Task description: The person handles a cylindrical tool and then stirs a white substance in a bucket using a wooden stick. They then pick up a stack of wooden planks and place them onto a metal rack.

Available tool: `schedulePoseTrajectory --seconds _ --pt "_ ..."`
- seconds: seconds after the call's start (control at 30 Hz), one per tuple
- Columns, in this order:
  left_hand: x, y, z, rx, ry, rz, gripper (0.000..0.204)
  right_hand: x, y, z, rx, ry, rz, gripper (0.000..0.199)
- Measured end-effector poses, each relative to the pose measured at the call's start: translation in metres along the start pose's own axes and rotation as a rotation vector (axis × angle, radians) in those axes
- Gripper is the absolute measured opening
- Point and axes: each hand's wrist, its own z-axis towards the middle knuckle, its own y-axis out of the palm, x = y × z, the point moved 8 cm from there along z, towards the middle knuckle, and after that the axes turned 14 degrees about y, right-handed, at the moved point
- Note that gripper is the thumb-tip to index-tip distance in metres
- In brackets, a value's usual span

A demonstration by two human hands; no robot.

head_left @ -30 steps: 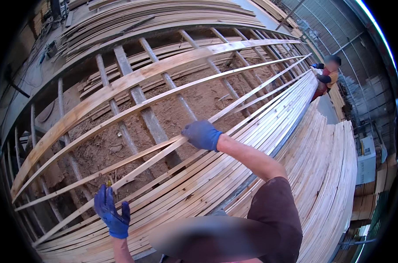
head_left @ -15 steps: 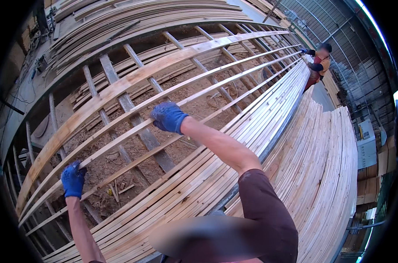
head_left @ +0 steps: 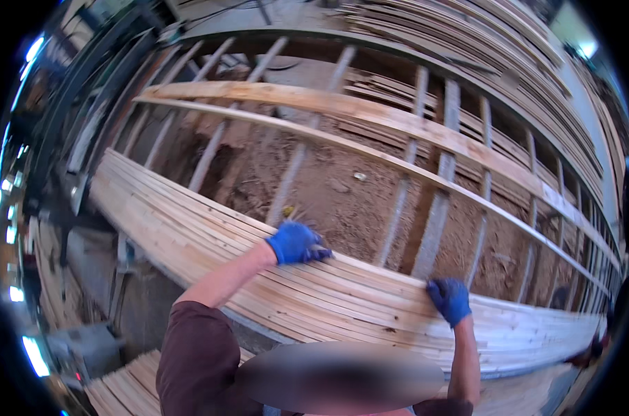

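Note:
Both my hands wear blue gloves and lie at the far edge of a long row of pale wooden strips [head_left: 294, 291], laid side by side. My left hand [head_left: 297, 244] curls its fingers over the outermost strip near the middle. Farther right, my right hand [head_left: 450, 300] is closed on the same far edge, its fingertips partly hidden. Beyond them, one narrow wooden strip [head_left: 370, 156] lies apart across the metal bars. Behind it runs a wider wooden plank [head_left: 314, 99].
Metal crossbars [head_left: 287, 180] span the frame above a floor strewn with sawdust and scraps [head_left: 349, 201]. More boards [head_left: 502, 76] are stacked beyond the frame's far rail. A grey box-like unit [head_left: 85, 350] stands at the lower left, near more stacked wood [head_left: 131, 388].
The view has swung left. My hands have come nearer, bringing strips from mid-frame against the row. Only one narrow strip now lies apart beside the wide plank.

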Motion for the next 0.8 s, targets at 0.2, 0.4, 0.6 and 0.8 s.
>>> schedulePoseTrajectory --seconds 0.2,0.4,0.6,0.8 --pt "-0.002 0.007 0.000 0.172 -0.097 0.051 0.051 -0.016 -0.051 0.072 0.163 -0.090 -0.016 0.037" --pt "0.010 -0.012 -0.014 0.443 -0.047 0.103 0.047 0.014 -0.054 0.229 0.248 0.001 -0.243 0.047" --pt "0.015 0.003 -0.032 0.797 0.033 0.249 0.061 0.059 -0.005 0.178 0.168 0.033 -0.106 0.032" --pt "0.024 -0.029 -0.043 0.921 0.025 0.349 0.068 0.046 0.016 0.070 -0.053 0.126 0.093 0.035"
